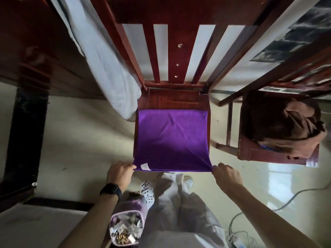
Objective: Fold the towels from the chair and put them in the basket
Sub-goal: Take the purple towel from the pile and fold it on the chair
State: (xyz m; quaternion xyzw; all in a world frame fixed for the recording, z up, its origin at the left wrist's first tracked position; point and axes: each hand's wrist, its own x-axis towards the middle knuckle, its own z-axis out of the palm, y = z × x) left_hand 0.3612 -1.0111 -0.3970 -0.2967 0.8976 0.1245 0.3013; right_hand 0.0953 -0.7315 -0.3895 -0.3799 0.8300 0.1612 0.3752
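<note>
Purple towel (172,138) lies spread flat on the wooden chair (172,99) seat, its near edge hanging over the front. My left hand (120,173) pinches the near-left corner and my right hand (226,175) pinches the near-right corner, both clamped on the cloth. Brown towel (281,122) sits heaped on the second chair (250,153), off to the right.

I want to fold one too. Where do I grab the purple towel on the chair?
By its two near corners, coming from the front of the chair. The purple towel lies flat on the seat and its front edge sticks out past it. The left hand and right hand pinch those corners, one each.
</note>
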